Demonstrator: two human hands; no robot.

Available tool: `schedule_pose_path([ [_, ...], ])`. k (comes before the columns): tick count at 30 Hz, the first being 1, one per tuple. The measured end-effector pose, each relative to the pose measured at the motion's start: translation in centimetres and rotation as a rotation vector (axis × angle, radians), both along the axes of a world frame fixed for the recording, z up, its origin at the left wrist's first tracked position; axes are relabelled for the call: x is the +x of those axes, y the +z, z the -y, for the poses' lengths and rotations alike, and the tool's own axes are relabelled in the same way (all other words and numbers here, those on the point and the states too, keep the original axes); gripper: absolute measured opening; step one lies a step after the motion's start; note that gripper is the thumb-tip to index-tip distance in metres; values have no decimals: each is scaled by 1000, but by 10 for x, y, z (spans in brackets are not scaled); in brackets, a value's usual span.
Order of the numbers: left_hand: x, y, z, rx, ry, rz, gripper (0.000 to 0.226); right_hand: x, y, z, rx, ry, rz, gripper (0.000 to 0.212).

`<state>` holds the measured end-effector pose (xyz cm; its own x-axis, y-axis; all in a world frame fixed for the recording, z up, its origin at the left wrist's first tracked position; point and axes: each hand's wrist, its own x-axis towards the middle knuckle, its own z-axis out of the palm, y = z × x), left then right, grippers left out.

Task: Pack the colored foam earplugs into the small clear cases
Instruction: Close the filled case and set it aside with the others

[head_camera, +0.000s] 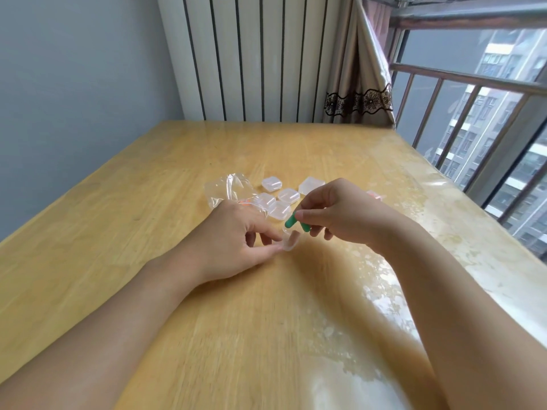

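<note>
My right hand [340, 214] pinches two green foam earplugs [291, 221] between thumb and fingers, just above a small clear case [290, 239] on the wooden table [266, 306]. My left hand [236, 238] holds that case at its left side with thumb and fingertips. Several closed clear cases [279, 196] lie in a cluster just behind my hands. A clear plastic bag [228, 190] sits at the cluster's left, with something orange [244, 204] peeking out behind my left hand.
A pink and orange item [374, 195] lies partly hidden behind my right hand. A radiator [251, 54] and a curtain [361, 84] stand beyond the table's far edge. A railed window [473, 113] runs along the right.
</note>
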<state>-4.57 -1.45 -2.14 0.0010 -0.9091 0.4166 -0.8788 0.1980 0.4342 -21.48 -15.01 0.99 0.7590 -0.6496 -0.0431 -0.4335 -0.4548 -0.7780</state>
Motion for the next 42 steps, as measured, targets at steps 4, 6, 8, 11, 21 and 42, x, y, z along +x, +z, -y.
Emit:
schedule_pose_path([
  [4, -7, 0, -2, 70, 19, -79, 11, 4, -2, -1, 41, -9, -9, 18],
  [6, -12, 1, -1, 77, 38, -150, 5, 6, -3, -3, 43, -16, -22, 18],
  [8, -18, 1, 0, 88, 106, -219, 10, 9, -4, -4, 32, -26, -43, 18],
  [11, -26, -5, 6, 89, 304, -290, 20, 14, -8, -6, 63, -69, -37, 19],
  [21, -32, -12, 15, 83, 528, -358, 26, 22, -10, -12, 276, -118, 27, 19],
  [42, 5, 3, 3, -28, 786, -60, 32, 20, -12, -12, 202, -89, 37, 18],
])
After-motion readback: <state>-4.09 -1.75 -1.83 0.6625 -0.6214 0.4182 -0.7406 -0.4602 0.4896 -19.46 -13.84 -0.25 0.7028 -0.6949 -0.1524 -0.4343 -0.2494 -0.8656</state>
